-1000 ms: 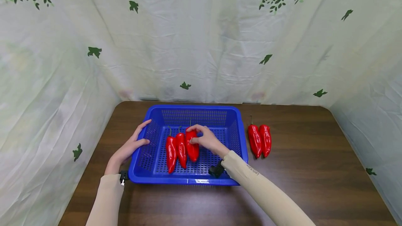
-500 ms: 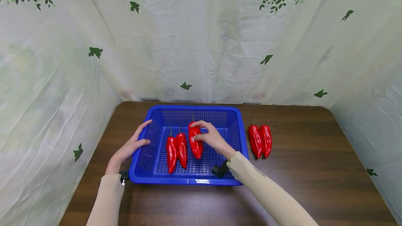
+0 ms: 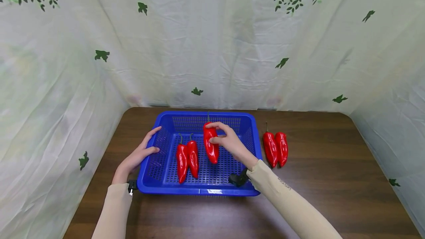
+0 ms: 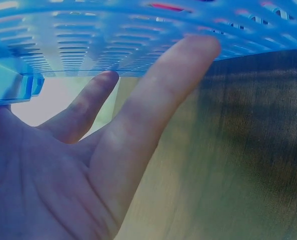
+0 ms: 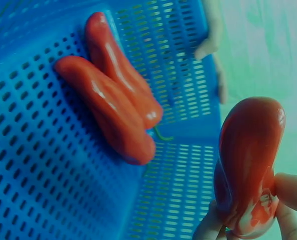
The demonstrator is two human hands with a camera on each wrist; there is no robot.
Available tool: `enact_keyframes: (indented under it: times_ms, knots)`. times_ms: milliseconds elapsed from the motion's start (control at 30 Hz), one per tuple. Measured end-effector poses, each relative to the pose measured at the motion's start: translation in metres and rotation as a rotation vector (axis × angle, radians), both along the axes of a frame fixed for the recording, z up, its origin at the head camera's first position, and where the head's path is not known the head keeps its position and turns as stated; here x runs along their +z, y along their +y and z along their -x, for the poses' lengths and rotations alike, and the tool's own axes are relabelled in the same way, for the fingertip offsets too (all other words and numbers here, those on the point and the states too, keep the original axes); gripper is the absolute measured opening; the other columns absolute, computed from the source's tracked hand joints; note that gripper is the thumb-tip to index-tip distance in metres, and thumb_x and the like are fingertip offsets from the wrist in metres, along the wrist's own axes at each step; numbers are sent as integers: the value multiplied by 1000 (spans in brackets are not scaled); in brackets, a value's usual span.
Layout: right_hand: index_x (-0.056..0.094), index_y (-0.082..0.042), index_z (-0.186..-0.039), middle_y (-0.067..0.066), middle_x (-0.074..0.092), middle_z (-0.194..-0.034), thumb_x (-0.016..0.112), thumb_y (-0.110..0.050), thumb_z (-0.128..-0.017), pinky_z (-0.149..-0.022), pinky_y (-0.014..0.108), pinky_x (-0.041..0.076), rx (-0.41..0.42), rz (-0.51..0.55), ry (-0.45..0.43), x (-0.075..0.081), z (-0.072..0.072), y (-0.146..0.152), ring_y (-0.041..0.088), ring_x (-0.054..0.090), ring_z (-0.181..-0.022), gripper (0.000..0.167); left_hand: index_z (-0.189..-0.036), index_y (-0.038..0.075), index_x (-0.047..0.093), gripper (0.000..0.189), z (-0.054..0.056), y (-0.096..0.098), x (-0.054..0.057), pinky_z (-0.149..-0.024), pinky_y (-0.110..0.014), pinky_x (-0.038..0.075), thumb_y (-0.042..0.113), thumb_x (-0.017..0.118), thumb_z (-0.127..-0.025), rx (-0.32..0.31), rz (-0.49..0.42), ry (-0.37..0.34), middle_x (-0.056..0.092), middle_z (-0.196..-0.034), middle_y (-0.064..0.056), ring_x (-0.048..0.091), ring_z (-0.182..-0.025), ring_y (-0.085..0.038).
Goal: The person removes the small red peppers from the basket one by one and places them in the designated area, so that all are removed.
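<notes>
A red pepper with a green stem is pinched between the thumb and fingers of my right hand, raised inside the blue basket. Two more red peppers, one left of the other, lie side by side on the basket floor; the right wrist view shows them beyond the held pepper. My left hand rests at the basket's left side, its thumb and a finger reaching to the rim. In the left wrist view its fingers are straight against the perforated wall.
Right of the basket, two red peppers, one beside the other, lie on the brown wooden table. A pale curtain with leaf prints hangs behind the table and along both sides.
My right hand has lifted the pepper from beside the other two, moving it up and to the right within the basket. The left hand stays at the basket's left side.
</notes>
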State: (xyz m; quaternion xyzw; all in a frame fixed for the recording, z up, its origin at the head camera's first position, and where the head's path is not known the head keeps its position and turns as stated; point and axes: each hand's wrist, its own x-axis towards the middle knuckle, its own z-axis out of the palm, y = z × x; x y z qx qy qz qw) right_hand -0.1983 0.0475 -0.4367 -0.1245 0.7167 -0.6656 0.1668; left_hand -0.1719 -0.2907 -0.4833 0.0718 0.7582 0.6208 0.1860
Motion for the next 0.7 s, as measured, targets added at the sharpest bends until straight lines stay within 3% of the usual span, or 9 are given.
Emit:
enact_keyframes:
  times_ms: [267,700]
  knots:
    - [57,-10,-130,16,45,-128,60,0,-88,-77,41,54,-11,-24,27,14,0,17,33,62,-97,43,-153,28,10,71,0,-1,-1,-83,-53,48,10,48,-96,-6,-9,9,1,-153,-22,27,-126,-55]
    - [55,-11,-131,16,44,-128,58,-1,-89,-75,39,52,-69,-29,51,19,2,57,31,61,-96,43,-153,30,10,71,-2,-1,-1,-86,-61,44,11,48,-96,-4,18,9,-3,-155,-21,19,-131,-56]
